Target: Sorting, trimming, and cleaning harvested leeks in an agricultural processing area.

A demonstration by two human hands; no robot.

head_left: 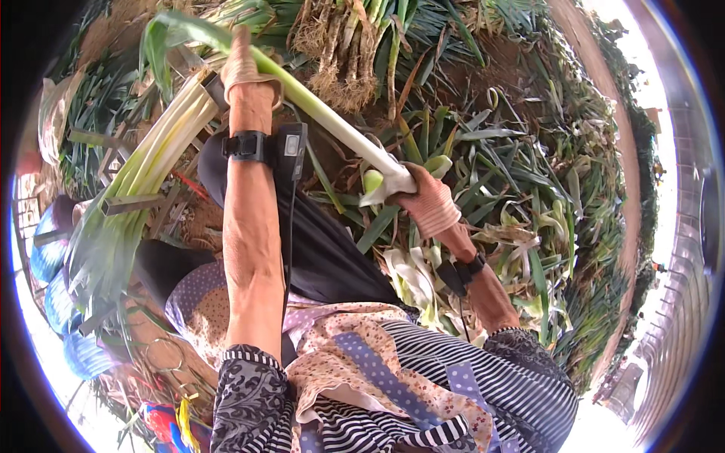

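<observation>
One long leek (325, 113) lies slantwise across both my hands, its green leaves at the upper left and its white base at the lower right. My left hand (245, 66), in a pale glove, is closed round the green upper part. Around the white base, my gloved right hand (427, 199) is closed too; its fingertips are partly hidden. Short pieces of outer leaf (371, 181) stick out from the stalk beside the right hand. Each wrist wears a black strap, the left one with a small device (290, 147).
Left of my left arm, a bundle of pale-stemmed leeks (170, 128) rests on a frame with bars (132, 204). Leeks with dirty roots (340, 64) lie at the far side. Stripped leaves (498, 162) pile up at right. Rounded blue objects (60, 298) stand at far left.
</observation>
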